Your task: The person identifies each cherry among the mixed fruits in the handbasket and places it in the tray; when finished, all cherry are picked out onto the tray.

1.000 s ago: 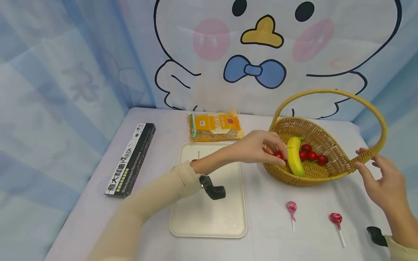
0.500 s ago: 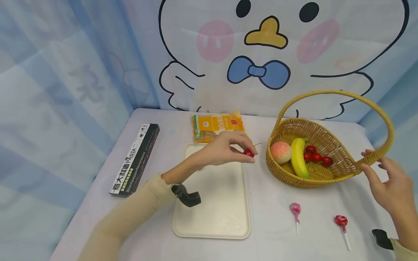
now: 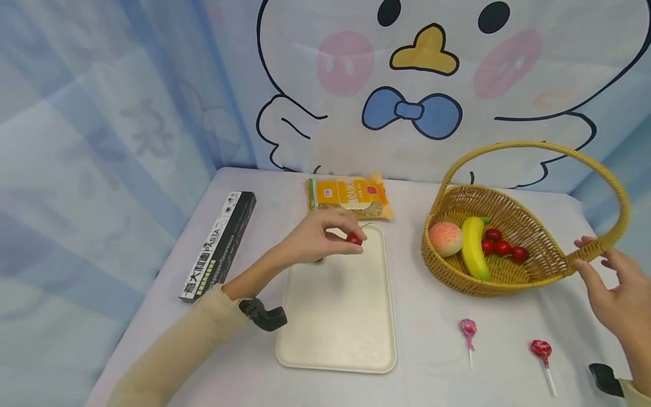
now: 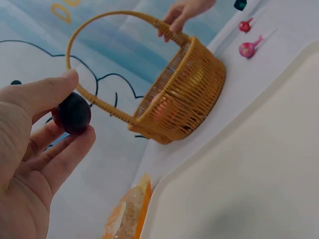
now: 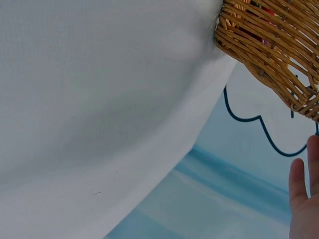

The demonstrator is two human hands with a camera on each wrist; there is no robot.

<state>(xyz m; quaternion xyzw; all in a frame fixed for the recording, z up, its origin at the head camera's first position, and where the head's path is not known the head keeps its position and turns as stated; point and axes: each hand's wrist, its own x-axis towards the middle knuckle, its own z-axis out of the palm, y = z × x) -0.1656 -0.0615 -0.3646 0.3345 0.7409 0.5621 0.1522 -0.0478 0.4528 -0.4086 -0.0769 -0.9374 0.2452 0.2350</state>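
Note:
Between thumb and fingertips, my left hand [image 3: 320, 234] pinches a red cherry [image 3: 354, 239] by its fruit, its thin stem pointing right. The cherry looks dark in the left wrist view, held up above the cream tray [image 3: 338, 328]. My right hand [image 3: 617, 288] grips the foot of the handle of the yellow wicker basket [image 3: 470, 287], thumb in front and fingers behind. Inside the basket lie a peach [image 3: 446, 238], a banana [image 3: 474, 249] and several cherries [image 3: 502, 247]. In the right wrist view, only some fingers [image 5: 297, 186] show below the basket's woven side.
A black pasta box [image 3: 218, 246] lies left of the tray, and an orange food packet [image 3: 351, 196] lies behind it. Two lollipops, one pink [image 3: 468, 328] and one red [image 3: 541, 349], lie in front of the basket. A printed curtain [image 3: 305, 141] hangs behind the table.
My left hand has come out of the basket with the cherry and moved left over the tray, uncovering the peach. My right hand stays on the basket handle. The head view has shifted slightly.

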